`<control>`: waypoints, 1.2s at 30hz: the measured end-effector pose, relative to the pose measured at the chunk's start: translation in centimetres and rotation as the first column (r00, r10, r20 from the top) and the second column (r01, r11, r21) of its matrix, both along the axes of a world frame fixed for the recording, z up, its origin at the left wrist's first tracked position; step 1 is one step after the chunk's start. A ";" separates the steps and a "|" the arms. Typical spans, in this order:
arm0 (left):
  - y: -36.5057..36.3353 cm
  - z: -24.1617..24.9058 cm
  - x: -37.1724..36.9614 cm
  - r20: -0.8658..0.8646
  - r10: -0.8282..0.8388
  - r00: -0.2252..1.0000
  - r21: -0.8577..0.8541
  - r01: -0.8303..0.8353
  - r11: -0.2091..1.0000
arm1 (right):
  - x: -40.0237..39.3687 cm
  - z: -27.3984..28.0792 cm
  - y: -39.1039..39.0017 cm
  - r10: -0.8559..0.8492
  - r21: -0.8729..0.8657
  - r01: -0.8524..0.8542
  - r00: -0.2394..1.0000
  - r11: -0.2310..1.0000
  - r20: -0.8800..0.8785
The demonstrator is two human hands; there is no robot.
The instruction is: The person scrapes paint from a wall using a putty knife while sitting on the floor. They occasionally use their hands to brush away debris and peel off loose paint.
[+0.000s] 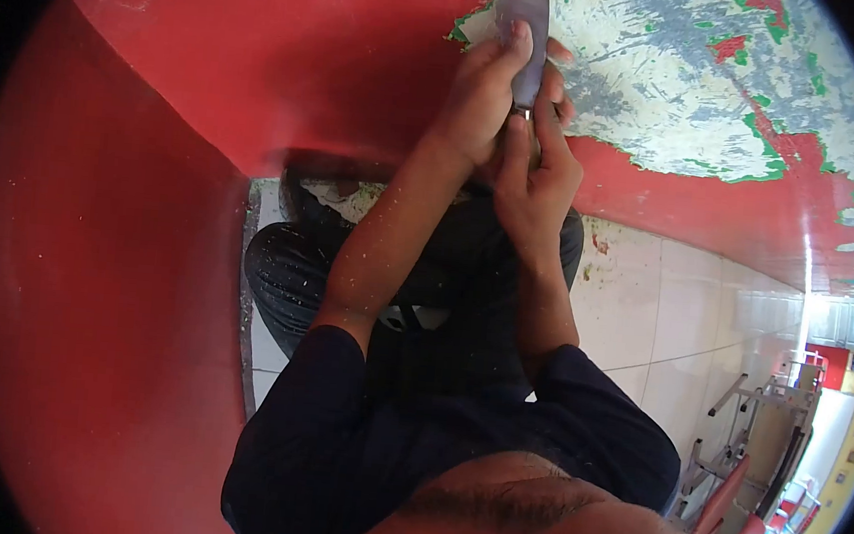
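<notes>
A scraper (525, 69) with a wide, flat metal blade points up at the red wall, its top edge at the border of a stripped patch. My left hand (483, 96) is closed round the blade, the thumb pressed flat on its face and the fingertips showing past the far side. Below it, my right hand (542, 181) is wrapped round the handle, most of which the fingers hide. The stripped patch (662, 80) shows white and grey under ragged edges of green and red paint.
A red wall (126, 273) meets the painted one at a corner on the left. Below me is a pale tiled floor (636, 294) with paint flakes near my dark-trousered legs (291, 271). Stacked chairs and metal frames (750, 433) stand at the right.
</notes>
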State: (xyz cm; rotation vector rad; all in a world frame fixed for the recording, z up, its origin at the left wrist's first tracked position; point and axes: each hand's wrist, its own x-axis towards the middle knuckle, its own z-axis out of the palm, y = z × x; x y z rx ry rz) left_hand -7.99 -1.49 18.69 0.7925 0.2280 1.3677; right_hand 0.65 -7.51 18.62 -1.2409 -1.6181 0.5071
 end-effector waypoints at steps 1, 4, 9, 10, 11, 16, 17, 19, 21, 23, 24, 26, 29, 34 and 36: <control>0.1 0.1 0.1 0.002 -0.002 1.000 0.002 0.002 1.000 | -0.4 -0.1 0.2 -0.026 0.204 0.018 0.999 0.979 0.034; 0.0 0.7 0.3 0.043 -0.006 0.999 -0.066 0.009 0.998 | 1.0 -0.7 0.7 0.023 0.263 -0.043 0.997 0.964 0.079; 0.0 1.3 0.7 0.070 0.009 0.997 -0.076 -0.004 0.997 | 1.1 1.2 0.6 0.039 0.002 -0.039 0.999 0.999 0.022; -0.3 0.7 1.1 0.081 -0.018 0.997 -0.101 0.026 0.995 | 1.8 -0.1 0.2 0.043 0.021 -0.043 0.998 0.999 -0.035; -0.6 0.4 1.5 0.064 -0.028 0.998 -0.117 0.036 0.992 | 2.0 -0.9 0.1 0.058 0.042 -0.054 0.994 0.998 -0.091; -0.4 -0.3 1.5 -0.004 -0.004 1.000 -0.119 0.003 0.993 | 2.4 -2.2 0.7 0.009 0.083 -0.010 1.000 0.997 0.013; -0.7 -1.0 1.7 -0.031 0.005 0.999 -0.114 -0.009 0.993 | 2.0 -2.3 1.2 0.014 0.156 -0.014 1.000 0.988 0.004; -0.2 0.4 0.8 -0.047 0.054 0.997 -0.106 -0.059 0.993 | 1.0 -2.0 2.8 0.028 0.306 -0.019 0.999 0.952 -0.026; -0.1 2.4 -0.3 -0.015 0.111 0.994 -0.059 -0.112 0.992 | 0.6 -1.9 2.0 0.012 0.297 -0.007 1.000 0.955 -0.013; 0.3 3.1 -0.5 -0.098 0.177 0.979 0.002 -0.178 0.984 | 0.5 -0.5 2.4 0.014 0.232 -0.030 0.998 0.972 0.067; 0.0 2.1 -0.2 -0.083 0.151 0.985 -0.036 -0.155 0.987 | 0.6 -0.9 2.0 0.030 0.195 -0.033 0.999 0.980 0.016; 0.1 0.3 0.9 -0.050 0.104 0.993 -0.091 -0.108 0.990 | 1.2 -2.6 1.9 0.061 0.139 -0.049 0.994 0.989 -0.085; -0.4 1.1 0.2 -0.082 0.095 0.992 -0.135 -0.106 0.985 | 0.6 -1.8 1.5 0.051 0.138 -0.033 0.991 0.990 -0.126; -0.2 2.5 0.8 -0.180 0.137 0.974 -0.080 -0.153 0.985 | 1.0 -0.8 1.6 0.037 0.025 -0.033 0.983 0.999 -0.182; -0.2 2.5 0.8 -0.186 0.137 0.973 -0.157 -0.167 0.973 | 1.2 -1.2 1.6 0.024 0.079 -0.016 0.994 0.997 -0.106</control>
